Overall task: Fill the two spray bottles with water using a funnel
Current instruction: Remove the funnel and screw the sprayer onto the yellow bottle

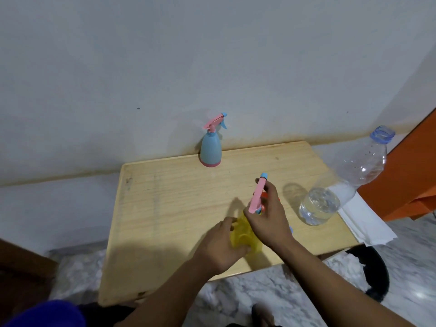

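Note:
A yellow spray bottle stands near the front of the wooden table. My left hand wraps around its body. My right hand grips its pink spray head, whose blue nozzle points away from me. A blue spray bottle with a pink trigger stands upright at the table's back edge by the wall. A clear water bottle, uncapped and partly filled, stands at the right of the table. Something orange-red peeks out behind my right hand; I cannot tell what it is.
Folded white paper lies over the table's right edge under the water bottle. A small blue piece shows beside my right wrist. An orange surface stands at the right. Marble floor surrounds the low table, with a black object at its right.

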